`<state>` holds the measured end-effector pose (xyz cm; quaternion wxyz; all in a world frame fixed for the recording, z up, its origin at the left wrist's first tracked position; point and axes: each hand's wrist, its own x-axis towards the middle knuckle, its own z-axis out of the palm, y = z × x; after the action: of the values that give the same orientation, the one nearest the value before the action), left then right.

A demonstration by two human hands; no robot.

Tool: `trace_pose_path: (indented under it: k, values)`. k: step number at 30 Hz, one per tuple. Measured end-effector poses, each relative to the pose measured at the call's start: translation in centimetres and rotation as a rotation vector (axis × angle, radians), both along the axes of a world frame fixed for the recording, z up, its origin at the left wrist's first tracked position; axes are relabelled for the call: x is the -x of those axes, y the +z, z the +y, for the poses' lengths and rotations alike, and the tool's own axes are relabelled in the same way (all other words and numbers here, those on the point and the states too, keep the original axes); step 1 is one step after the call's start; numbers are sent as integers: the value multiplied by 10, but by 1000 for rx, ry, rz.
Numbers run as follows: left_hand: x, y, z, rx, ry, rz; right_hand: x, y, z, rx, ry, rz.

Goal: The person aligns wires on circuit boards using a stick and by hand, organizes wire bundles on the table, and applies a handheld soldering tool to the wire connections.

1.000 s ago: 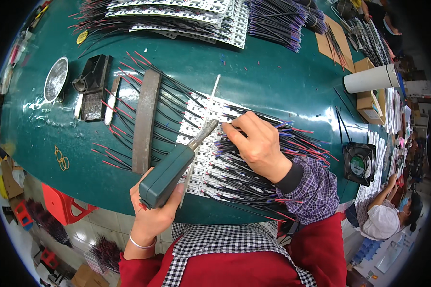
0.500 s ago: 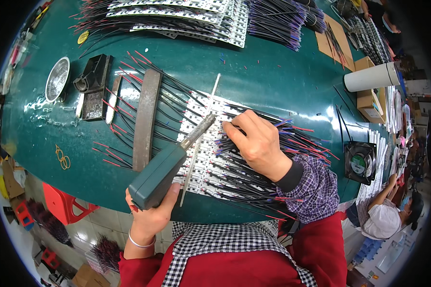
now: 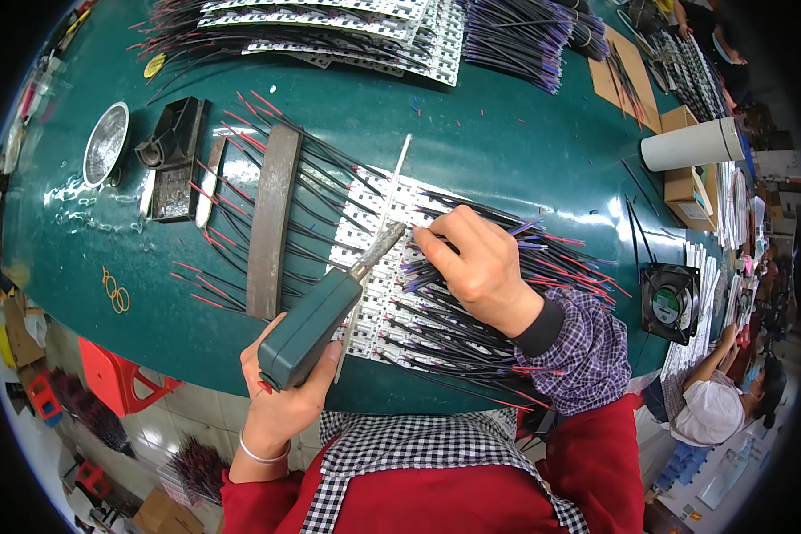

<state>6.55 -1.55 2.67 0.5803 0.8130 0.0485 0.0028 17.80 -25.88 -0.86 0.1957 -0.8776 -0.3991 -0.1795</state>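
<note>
My left hand [image 3: 285, 405] is wrapped round a dark green soldering gun [image 3: 310, 329]. Its metal barrel slants up to the right, and the tip sits close to my right fingertips, over a white circuit board panel [image 3: 374, 311]. Thumb and forefinger of my right hand [image 3: 481, 267] pinch together at the panel; a wire end there is too small and covered to make out. Black wires [image 3: 458, 325] with red and blue ends fan out beneath that hand. A dark flat bar [image 3: 274, 222] lies across the left-hand wires, and a thin pale strip [image 3: 400, 165] crosses the panel.
Stacked wired panels [image 3: 329, 36] and a wire bundle [image 3: 512, 44] lie at the far side. A metal bowl [image 3: 107, 147] and a black holder [image 3: 173, 165] stand left. At right are a white cylinder [image 3: 690, 144] and a small fan [image 3: 670, 303]. A co-worker [image 3: 712, 400] sits beyond.
My left hand has brought the soldering gun rightward and a little nearer to me, its tip now closer to my right fingertips. My right hand has stayed almost still.
</note>
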Motion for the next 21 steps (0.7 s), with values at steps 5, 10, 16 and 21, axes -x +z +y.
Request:
trace_pose_path:
  k: [5, 10, 16, 21]
  values:
    - [-5, 4, 2, 12, -39, 11, 2, 3, 4, 32, 19, -60]
    - [-7, 9, 1, -24, -55, -3, 4, 2, 5, 98, 21, -126]
    - [14, 4, 4, 42, 91, 55, 2, 3, 6, 96, 27, -109]
    - [27, -7, 15, 70, 77, 51, 6, 9, 5, 159, 4, -34]
